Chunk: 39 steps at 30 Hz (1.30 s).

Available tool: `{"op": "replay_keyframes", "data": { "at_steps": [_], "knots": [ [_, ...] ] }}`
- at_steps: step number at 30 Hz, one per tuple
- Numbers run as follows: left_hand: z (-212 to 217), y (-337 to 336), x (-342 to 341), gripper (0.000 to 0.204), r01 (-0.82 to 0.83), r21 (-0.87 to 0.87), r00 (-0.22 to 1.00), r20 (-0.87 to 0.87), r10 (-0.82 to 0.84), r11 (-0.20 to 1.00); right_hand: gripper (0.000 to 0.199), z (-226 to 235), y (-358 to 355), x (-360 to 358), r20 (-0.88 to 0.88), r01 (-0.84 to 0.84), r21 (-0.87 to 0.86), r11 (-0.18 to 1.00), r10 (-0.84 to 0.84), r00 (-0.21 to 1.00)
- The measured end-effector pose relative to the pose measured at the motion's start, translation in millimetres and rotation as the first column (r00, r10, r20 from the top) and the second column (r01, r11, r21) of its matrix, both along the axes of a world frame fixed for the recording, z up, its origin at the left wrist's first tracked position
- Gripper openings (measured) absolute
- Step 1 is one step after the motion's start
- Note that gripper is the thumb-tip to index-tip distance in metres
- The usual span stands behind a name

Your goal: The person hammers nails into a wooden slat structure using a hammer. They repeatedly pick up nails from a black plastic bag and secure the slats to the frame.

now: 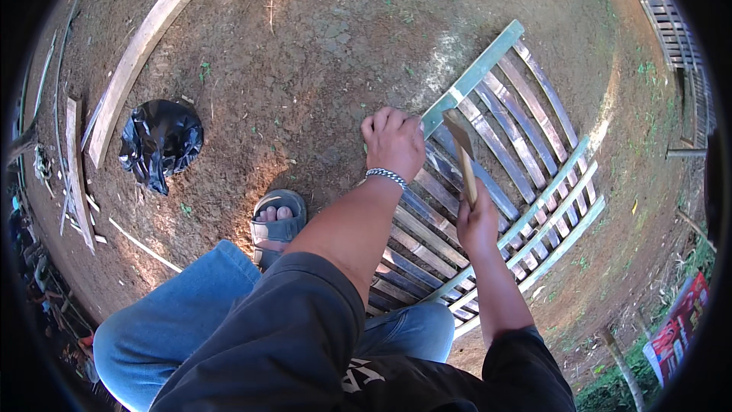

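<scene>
A slatted bamboo panel (490, 172) lies slanted on the ground in front of me, its long slats crossed by greenish rails. My left hand (393, 140), with a chain bracelet at the wrist, is closed at the panel's far green rail (482, 67); its fingertips are partly hidden. Wrapped round a pale wooden handle, my right hand (478, 223) holds a hammer (460, 137) over the slats. The hammer's head is close to that rail, just right of my left hand. Whether it touches the rail I cannot tell.
A black plastic bag (161, 141) sits on bare earth at the left. Beside it lie a long plank (145, 46) and a shorter board (78, 168). Another slatted panel (665, 11) stands at the far right, with a red banner (679, 328) nearer. My sandalled foot (276, 223) is near the panel.
</scene>
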<state>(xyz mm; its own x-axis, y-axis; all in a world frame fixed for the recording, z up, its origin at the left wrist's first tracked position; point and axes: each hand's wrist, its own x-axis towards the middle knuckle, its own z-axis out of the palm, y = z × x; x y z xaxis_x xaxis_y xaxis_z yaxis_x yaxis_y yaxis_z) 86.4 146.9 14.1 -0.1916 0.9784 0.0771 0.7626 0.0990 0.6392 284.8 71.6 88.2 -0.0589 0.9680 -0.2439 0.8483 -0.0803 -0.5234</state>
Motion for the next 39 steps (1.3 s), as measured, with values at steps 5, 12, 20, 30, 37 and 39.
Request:
{"op": "replay_keyframes", "data": {
  "at_steps": [5,12,20,30,37,39],
  "knots": [
    [-3,4,3,0.013,0.000,0.048,1.000,0.007,0.000,0.999,0.045,-7,-1,6,-0.026,-0.087,0.134,0.987,0.091,0.996],
    [-2,-2,0,0.018,0.000,0.007,0.999,0.039,0.000,1.000,0.046,0,1,0,-0.026,-0.117,0.103,0.988,0.121,0.992],
    [0,-3,3,0.015,0.008,-0.011,0.999,0.031,-0.008,1.000,0.036,-6,7,1,0.036,-0.024,-0.039,0.999,0.026,0.999],
    [-1,2,0,0.012,-0.010,0.026,1.000,0.026,0.010,1.000,0.032,1,20,-5,0.074,-0.063,-0.047,0.997,0.066,0.995],
    [2,3,1,0.015,0.011,0.018,1.000,0.010,-0.012,1.000,0.032,-20,9,10,0.137,-0.061,-0.169,0.984,0.084,0.987],
    [1,-1,-1,0.016,0.009,-0.006,1.000,0.012,-0.009,1.000,0.033,-12,7,6,0.105,-0.052,-0.149,0.987,0.068,0.992]
  ]
}}
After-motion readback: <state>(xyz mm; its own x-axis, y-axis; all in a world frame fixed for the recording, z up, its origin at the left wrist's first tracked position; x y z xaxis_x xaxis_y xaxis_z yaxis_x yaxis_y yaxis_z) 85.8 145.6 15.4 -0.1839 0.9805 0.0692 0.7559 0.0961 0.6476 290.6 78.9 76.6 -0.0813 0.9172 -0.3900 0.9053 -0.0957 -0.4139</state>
